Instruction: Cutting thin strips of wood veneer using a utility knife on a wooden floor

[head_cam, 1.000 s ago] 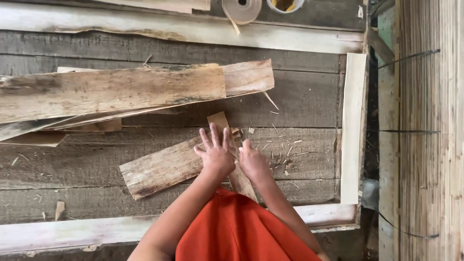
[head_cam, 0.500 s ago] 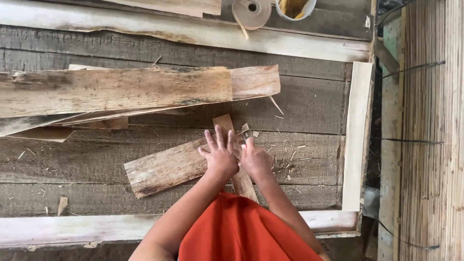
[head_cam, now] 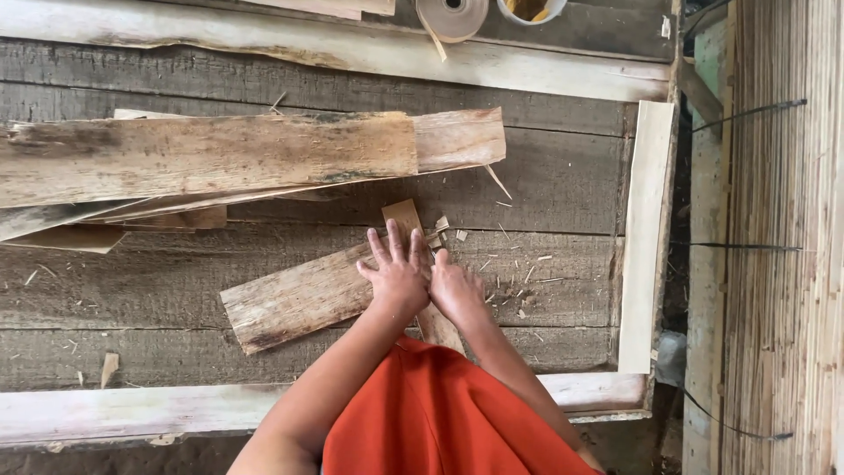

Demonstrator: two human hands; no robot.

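Note:
My left hand lies flat, fingers spread, on the right end of a short rough wooden slab that rests slanted on the grey plank bench. My right hand sits right beside it, pressing on a narrow wooden strip that runs under both hands and crosses the slab. Neither hand grips anything; both press down. An orange garment covers the lower middle of the view.
A stack of long bark-edged boards lies at upper left. Pale wooden rails frame the bench at the top, right and bottom. A tape roll and a small container sit at the top edge. Wood chips scatter beside my right hand.
The view has shifted slightly. My hands stay on the slab and the strip, with almost no movement.

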